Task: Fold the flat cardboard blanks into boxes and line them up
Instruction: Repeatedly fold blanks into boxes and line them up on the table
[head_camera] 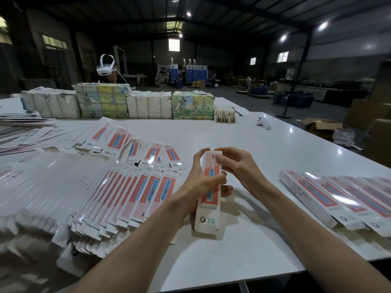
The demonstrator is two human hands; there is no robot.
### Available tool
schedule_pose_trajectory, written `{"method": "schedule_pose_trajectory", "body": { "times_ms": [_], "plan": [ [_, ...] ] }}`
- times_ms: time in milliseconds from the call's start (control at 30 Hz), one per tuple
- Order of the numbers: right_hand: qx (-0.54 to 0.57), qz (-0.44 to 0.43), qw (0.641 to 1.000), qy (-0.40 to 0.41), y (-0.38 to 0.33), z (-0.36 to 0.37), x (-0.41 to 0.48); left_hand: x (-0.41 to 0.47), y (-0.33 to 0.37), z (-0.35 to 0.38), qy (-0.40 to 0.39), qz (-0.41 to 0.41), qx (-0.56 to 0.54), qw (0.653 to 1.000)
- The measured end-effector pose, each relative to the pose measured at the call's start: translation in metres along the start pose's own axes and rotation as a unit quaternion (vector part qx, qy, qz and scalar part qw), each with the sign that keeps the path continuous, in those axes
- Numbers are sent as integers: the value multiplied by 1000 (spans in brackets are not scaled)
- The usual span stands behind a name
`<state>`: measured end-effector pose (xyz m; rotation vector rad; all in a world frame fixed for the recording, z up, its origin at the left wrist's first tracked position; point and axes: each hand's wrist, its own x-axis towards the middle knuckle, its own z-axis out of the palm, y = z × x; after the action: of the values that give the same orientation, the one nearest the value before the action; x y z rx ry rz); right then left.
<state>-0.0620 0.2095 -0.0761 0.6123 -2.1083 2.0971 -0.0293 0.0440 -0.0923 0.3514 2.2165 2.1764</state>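
Now a long red-and-white cardboard box (208, 216) is gripped in the middle by the left hand (201, 182) and pinched at its top by the right hand (239, 168). Left of both hands, flat cardboard blanks (127, 191) are piled.

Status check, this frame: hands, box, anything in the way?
Left hand grips box mid-length. Right hand holds its top end. Flat blanks left, finished row right; nothing in the way.

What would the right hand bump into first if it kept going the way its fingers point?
The box held in both hands. The right hand points leftward, and its fingertips seem to touch the box's far end now; just beyond are the fingers of the left hand.
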Motion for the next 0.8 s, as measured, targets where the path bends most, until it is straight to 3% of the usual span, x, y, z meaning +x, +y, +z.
{"method": "schedule_pose_trajectory", "body": {
  "times_ms": [233,433,633,733,800],
  "plan": [
    [-50,-24,998,13,0,2,-4,-1,-2,-2,-5,-44,-48,998],
    [-62,-9,998,14,4,13,-3,5,-7,2,60,-68,-97,991],
    [-206,-64,975,59,6,10,-2,9,-8,-12,121,-129,-247,953],
    [-260,-101,960,31,6,15,-6,11,-7,-13,157,-114,-281,940],
    [-288,-120,950,3,7,19,-8,10,-1,-11,142,-119,-352,918]
  ]
}}
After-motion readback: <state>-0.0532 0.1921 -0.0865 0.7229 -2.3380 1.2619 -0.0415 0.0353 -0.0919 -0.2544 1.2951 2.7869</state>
